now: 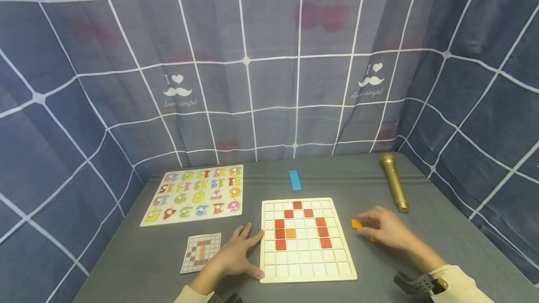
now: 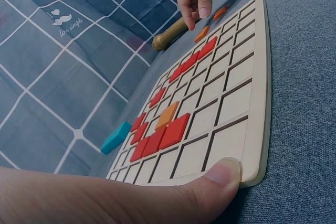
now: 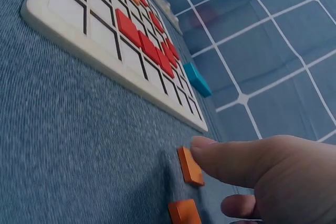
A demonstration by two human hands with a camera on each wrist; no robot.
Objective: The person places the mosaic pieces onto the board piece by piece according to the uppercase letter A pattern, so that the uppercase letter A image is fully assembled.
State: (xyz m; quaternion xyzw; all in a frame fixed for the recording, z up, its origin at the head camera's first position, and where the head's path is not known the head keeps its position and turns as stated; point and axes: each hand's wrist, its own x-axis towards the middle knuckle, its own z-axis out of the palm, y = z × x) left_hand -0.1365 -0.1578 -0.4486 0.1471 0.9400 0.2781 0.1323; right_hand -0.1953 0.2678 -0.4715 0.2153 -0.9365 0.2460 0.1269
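A pale wooden grid board (image 1: 307, 272) holds several red tiles (image 1: 323, 232) in an arch and one orange tile (image 1: 291, 233) inside the arch's left leg. My left hand (image 1: 239, 252) rests at the board's left edge, fingers spread, with its thumb (image 2: 223, 174) on the near corner. To the right of the board, my right hand (image 1: 385, 228) hovers at two loose orange tiles. Its thumb (image 3: 231, 156) is close beside one loose tile (image 3: 190, 166); whether they touch I cannot tell. The other loose tile (image 3: 185, 212) lies nearer, partly under the hand in the head view.
A small pattern card (image 1: 201, 252) lies left of my left hand. Behind it is a number puzzle board (image 1: 193, 195). A blue block (image 1: 294, 180) lies beyond the grid board, and a gold microphone-shaped object (image 1: 394, 182) at the back right. Checked curtains (image 1: 269, 83) surround the table.
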